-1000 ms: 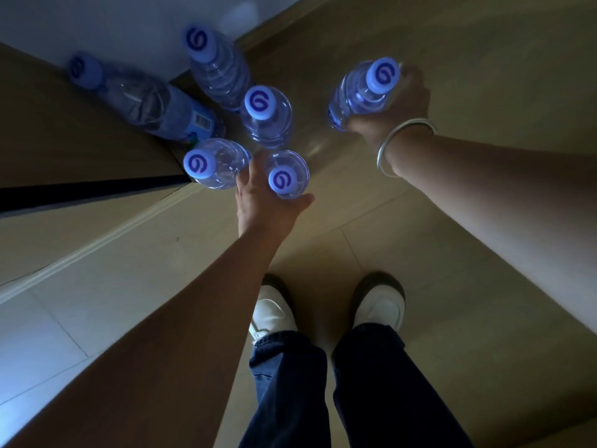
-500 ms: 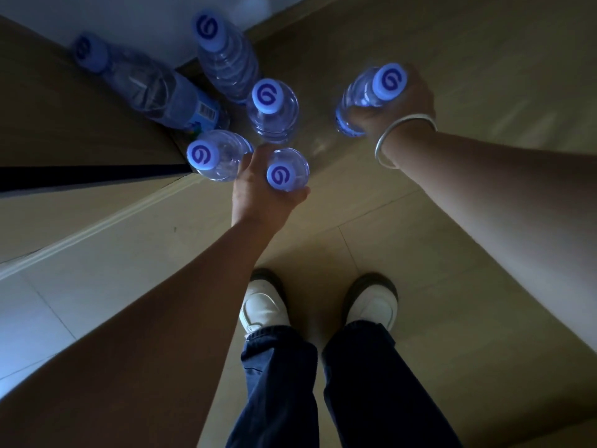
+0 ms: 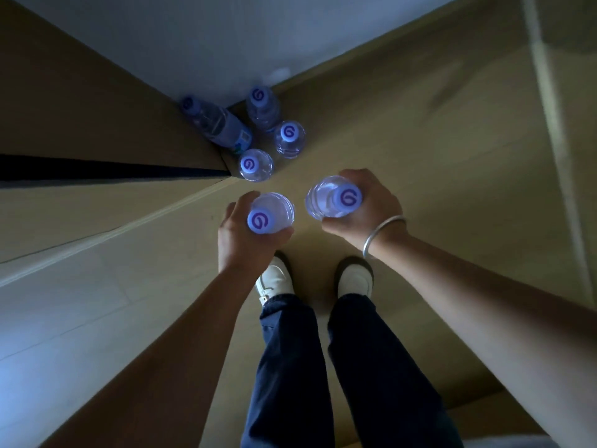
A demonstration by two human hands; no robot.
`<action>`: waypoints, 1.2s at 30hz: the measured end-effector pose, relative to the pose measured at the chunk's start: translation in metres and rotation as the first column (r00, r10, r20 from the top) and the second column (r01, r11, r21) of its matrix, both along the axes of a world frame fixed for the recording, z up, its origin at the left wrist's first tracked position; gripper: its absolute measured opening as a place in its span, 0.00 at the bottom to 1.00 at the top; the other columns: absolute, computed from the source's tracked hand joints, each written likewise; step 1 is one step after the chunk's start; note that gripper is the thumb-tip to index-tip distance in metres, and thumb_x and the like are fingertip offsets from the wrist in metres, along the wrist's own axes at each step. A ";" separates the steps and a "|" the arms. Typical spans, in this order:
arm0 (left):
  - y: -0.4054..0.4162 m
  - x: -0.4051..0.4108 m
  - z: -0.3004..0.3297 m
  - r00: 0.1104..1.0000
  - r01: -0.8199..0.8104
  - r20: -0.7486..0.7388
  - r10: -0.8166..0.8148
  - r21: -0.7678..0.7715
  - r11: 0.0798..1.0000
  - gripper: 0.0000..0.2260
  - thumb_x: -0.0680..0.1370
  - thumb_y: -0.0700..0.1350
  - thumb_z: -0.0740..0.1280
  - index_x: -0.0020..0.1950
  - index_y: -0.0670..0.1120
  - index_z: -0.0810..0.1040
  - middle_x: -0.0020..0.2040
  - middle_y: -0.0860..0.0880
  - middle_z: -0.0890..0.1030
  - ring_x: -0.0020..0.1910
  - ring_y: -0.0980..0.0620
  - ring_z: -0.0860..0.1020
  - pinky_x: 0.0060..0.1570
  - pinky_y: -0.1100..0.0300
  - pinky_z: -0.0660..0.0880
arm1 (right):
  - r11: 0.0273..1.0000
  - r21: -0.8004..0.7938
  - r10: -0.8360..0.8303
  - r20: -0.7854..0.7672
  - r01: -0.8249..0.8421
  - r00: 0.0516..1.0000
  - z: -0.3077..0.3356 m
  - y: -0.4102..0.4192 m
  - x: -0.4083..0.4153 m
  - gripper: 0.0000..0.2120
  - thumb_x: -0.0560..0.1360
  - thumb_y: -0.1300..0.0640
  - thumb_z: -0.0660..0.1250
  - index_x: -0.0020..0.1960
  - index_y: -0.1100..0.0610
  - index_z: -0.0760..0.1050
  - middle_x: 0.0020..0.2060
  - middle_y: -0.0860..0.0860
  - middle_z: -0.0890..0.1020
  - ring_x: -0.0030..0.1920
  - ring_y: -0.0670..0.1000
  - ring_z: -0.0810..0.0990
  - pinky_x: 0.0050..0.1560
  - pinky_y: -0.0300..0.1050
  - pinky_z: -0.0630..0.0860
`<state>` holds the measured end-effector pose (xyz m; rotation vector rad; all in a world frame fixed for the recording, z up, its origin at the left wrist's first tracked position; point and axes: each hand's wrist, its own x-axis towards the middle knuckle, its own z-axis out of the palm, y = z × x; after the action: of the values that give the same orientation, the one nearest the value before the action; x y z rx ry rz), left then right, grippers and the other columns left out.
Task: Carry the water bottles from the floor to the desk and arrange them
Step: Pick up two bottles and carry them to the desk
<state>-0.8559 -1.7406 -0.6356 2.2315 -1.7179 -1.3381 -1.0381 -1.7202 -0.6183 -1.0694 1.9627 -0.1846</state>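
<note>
The step in hand is the carrying: each hand has one water bottle and both bottles appear to be lifted off the floor (image 3: pixel 420 124). The left hand (image 3: pixel 240 239) is closed around the shoulder of its bottle (image 3: pixel 269 215), with the purple cap toward the camera and the body hanging below the grip. The right hand (image 3: pixel 368 205) is wrapped around the second bottle (image 3: pixel 329 198) in the same way; this one tilts a little, its cap toward the wrist with the silver bracelet (image 3: pixel 381 232).

Four more bottles remain on the floor, in the corner where the wall (image 3: pixel 226 37) meets a brown panel (image 3: pixel 80 108): three upright ones (image 3: pixel 255 164) and one leaning bottle (image 3: pixel 219 126) against the panel.

The tabletop is not in view. I judge that the next move calls for standing up and turning toward it, while the two grips stay firm, because a full bottle held only near its top can slip.
</note>
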 end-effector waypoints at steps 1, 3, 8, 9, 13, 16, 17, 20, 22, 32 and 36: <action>0.002 0.004 0.018 1.000 -0.016 -0.003 0.016 -0.004 1.000 0.29 0.60 0.52 0.78 0.59 0.54 0.74 0.50 0.55 0.75 0.44 0.56 0.72 0.36 0.70 0.62 | 0.999 -0.006 0.033 0.008 -0.033 0.999 0.019 0.000 0.004 0.26 0.59 0.53 0.74 0.56 0.51 0.72 0.53 0.49 0.74 0.47 0.53 0.78 0.46 0.44 0.73; 0.007 0.010 0.056 0.999 -0.043 -0.007 0.043 -0.031 0.999 0.28 0.60 0.51 0.78 0.58 0.54 0.74 0.49 0.56 0.74 0.44 0.56 0.71 0.35 0.70 0.62 | 0.994 -0.023 0.104 0.013 -0.104 0.994 0.057 0.000 0.011 0.28 0.59 0.52 0.74 0.58 0.51 0.71 0.55 0.48 0.74 0.49 0.54 0.78 0.46 0.42 0.70; 0.026 0.023 0.142 0.959 -0.273 -0.097 0.265 -0.074 0.959 0.27 0.59 0.49 0.80 0.49 0.58 0.67 0.45 0.56 0.77 0.42 0.53 0.76 0.38 0.62 0.70 | 0.968 -0.137 0.214 0.020 -0.209 0.977 0.153 -0.004 0.034 0.32 0.58 0.51 0.76 0.60 0.55 0.72 0.54 0.52 0.76 0.50 0.58 0.78 0.47 0.46 0.72; 0.030 0.026 0.157 0.944 -0.318 -0.115 0.308 -0.075 0.945 0.27 0.58 0.49 0.80 0.47 0.59 0.66 0.44 0.56 0.77 0.41 0.54 0.77 0.38 0.62 0.72 | 0.958 -0.150 0.250 0.012 -0.245 0.968 0.170 -0.005 0.038 0.32 0.58 0.51 0.76 0.60 0.55 0.72 0.54 0.53 0.76 0.50 0.58 0.78 0.47 0.46 0.72; 0.049 0.050 0.214 0.902 -0.420 -0.154 0.402 -0.107 0.901 0.26 0.57 0.50 0.79 0.43 0.64 0.66 0.42 0.58 0.77 0.40 0.63 0.76 0.33 0.72 0.70 | 0.898 -0.165 0.401 -0.077 -0.409 0.913 0.231 -0.008 0.060 0.34 0.59 0.48 0.75 0.62 0.51 0.70 0.57 0.50 0.75 0.52 0.56 0.78 0.46 0.42 0.68; 0.072 0.071 0.257 0.871 -0.487 -0.161 0.464 -0.159 0.859 0.25 0.58 0.50 0.79 0.43 0.66 0.66 0.42 0.58 0.77 0.41 0.62 0.76 0.35 0.69 0.70 | 0.833 -0.178 0.512 -0.111 -0.524 0.852 0.276 -0.003 0.085 0.30 0.58 0.46 0.73 0.58 0.51 0.71 0.55 0.48 0.76 0.51 0.55 0.78 0.44 0.42 0.68; 0.081 0.079 0.273 0.858 -0.512 -0.164 0.488 -0.179 0.840 0.25 0.59 0.50 0.79 0.43 0.66 0.67 0.43 0.58 0.78 0.41 0.60 0.76 0.37 0.67 0.71 | 0.814 -0.182 0.539 -0.119 -0.552 0.834 0.291 0.000 0.095 0.27 0.58 0.45 0.73 0.55 0.50 0.72 0.53 0.48 0.76 0.50 0.55 0.78 0.43 0.42 0.68; 0.107 0.105 0.318 0.786 -0.618 -0.174 0.593 -0.210 0.758 0.24 0.59 0.49 0.80 0.47 0.61 0.69 0.44 0.57 0.78 0.43 0.56 0.78 0.41 0.62 0.74 | 0.744 -0.200 0.620 -0.151 -0.638 0.770 0.337 0.015 0.131 0.20 0.58 0.44 0.71 0.45 0.47 0.68 0.46 0.45 0.75 0.47 0.54 0.78 0.39 0.40 0.64; 0.129 0.126 0.346 0.725 -0.688 -0.169 0.667 -0.223 0.691 0.24 0.60 0.49 0.79 0.49 0.59 0.71 0.45 0.57 0.79 0.45 0.55 0.78 0.43 0.61 0.74 | 0.683 -0.210 0.685 -0.149 -0.700 0.713 0.363 0.030 0.159 0.21 0.58 0.44 0.70 0.48 0.47 0.69 0.47 0.45 0.75 0.49 0.52 0.78 0.41 0.41 0.66; 0.245 0.254 0.466 0.419 -0.851 -0.156 0.894 -0.410 0.328 0.22 0.54 0.57 0.76 0.39 0.75 0.70 0.36 0.74 0.76 0.37 0.71 0.76 0.38 0.71 0.70 | 0.258 -0.389 0.935 -0.129 -0.884 0.330 0.475 0.087 0.328 0.28 0.60 0.41 0.71 0.57 0.51 0.71 0.53 0.46 0.77 0.52 0.52 0.78 0.42 0.40 0.68; 0.293 0.307 0.500 0.315 -0.859 -0.131 0.940 -0.460 0.224 0.19 0.58 0.56 0.78 0.39 0.71 0.72 0.33 0.70 0.78 0.36 0.66 0.76 0.36 0.70 0.68 | 0.102 -0.447 0.962 -0.184 -0.889 0.203 0.513 0.110 0.397 0.23 0.59 0.38 0.70 0.47 0.49 0.70 0.45 0.44 0.76 0.44 0.51 0.77 0.38 0.40 0.65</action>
<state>-0.5491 -1.4472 -0.1355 2.3301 -0.2921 -0.3506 -0.6410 -1.6101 -0.1055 -2.3808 0.6869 -0.0070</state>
